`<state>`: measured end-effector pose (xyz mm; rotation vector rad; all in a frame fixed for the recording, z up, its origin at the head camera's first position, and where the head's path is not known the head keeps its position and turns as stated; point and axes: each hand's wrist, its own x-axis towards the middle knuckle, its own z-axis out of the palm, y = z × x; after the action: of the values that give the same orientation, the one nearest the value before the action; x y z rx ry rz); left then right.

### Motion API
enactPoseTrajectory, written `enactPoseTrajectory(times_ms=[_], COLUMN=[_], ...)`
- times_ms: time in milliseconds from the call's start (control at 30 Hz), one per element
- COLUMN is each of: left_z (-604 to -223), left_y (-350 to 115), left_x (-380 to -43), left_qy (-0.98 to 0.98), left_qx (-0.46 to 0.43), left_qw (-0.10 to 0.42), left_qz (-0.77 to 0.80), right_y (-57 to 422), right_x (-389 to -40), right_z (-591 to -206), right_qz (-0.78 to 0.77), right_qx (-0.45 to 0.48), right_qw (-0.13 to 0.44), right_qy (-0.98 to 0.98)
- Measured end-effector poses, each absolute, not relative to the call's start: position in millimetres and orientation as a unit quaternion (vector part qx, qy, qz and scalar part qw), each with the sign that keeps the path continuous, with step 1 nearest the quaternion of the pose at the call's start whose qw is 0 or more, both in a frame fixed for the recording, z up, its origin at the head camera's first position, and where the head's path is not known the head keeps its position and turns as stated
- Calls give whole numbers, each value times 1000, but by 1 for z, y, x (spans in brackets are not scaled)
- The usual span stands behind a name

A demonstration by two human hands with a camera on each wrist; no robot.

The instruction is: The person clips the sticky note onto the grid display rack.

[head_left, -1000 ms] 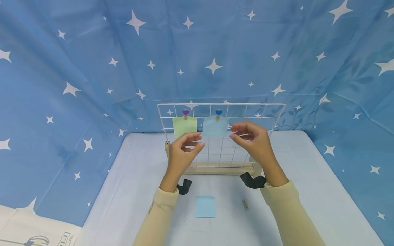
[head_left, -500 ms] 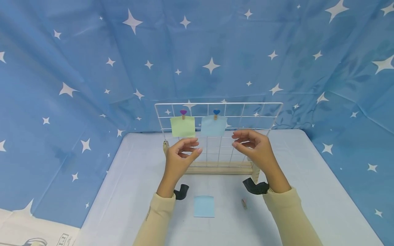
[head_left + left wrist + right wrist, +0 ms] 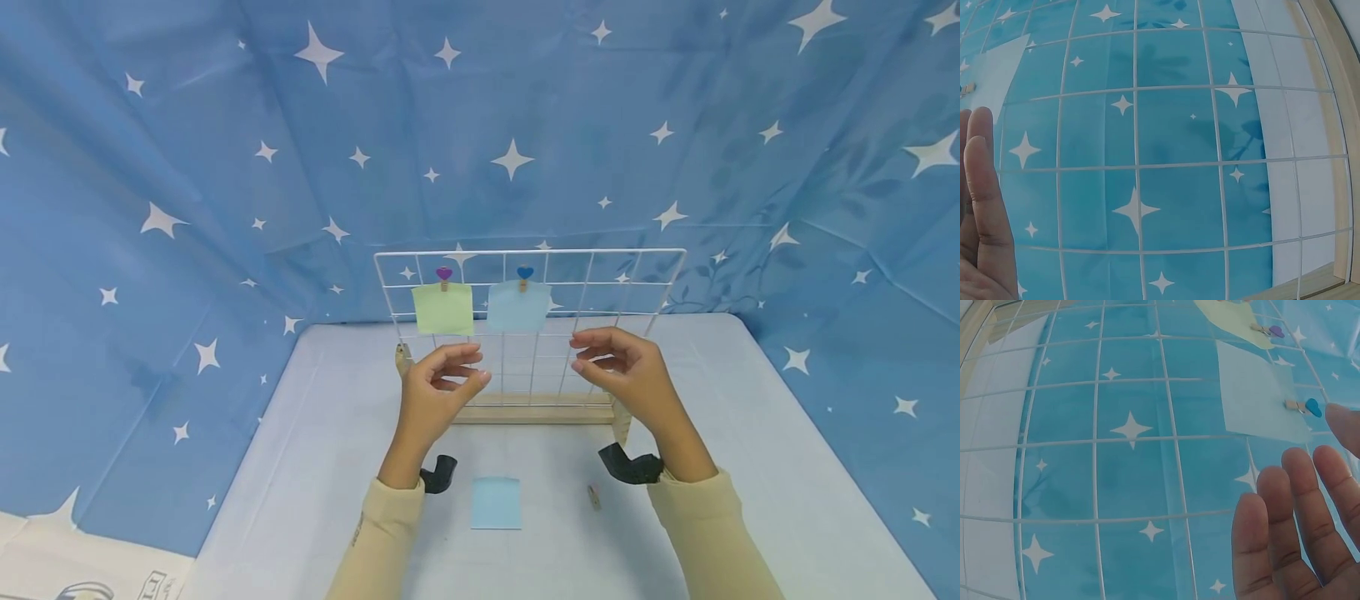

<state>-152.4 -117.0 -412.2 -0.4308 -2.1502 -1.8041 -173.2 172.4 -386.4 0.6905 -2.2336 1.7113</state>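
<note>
On a white wire grid rack (image 3: 540,375) hang a green sticky note (image 3: 443,310) and, right of it, a blue sticky note (image 3: 518,307). A small clothespin with a purple heart (image 3: 444,273) grips the green one; a clothespin with a blue heart (image 3: 525,273) grips the blue one. My left hand (image 3: 437,389) hovers below the green note, fingers loosely bent, holding nothing. Lower right of the blue note floats my right hand (image 3: 626,371), likewise holding nothing, its thumb and fingers apart.
A pad of blue sticky notes (image 3: 496,503) lies on the white table nearer to me. To its right lies a small wooden clothespin (image 3: 594,497). The rack has a wooden base (image 3: 532,414). Behind it hangs a blue starry curtain (image 3: 480,125).
Both hands have drawn down and away from the hanging notes, the right one also slightly to the right. The notes and clothespins stay on the rack; the view has shifted slightly.
</note>
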Motion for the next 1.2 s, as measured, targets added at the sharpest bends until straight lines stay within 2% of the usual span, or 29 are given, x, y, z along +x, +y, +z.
enactPoseTrajectory(times_ms=[1200], left_z=[-434], left_y=[-124], left_x=[-138], left_qy=[-764], left_qx=[-143], left_qw=[111], left_qz=[-619], right_y=[191], right_x=[-155], right_z=[-413], right_qz=[586], right_qx=[228], right_qw=[114], right_qy=[-769])
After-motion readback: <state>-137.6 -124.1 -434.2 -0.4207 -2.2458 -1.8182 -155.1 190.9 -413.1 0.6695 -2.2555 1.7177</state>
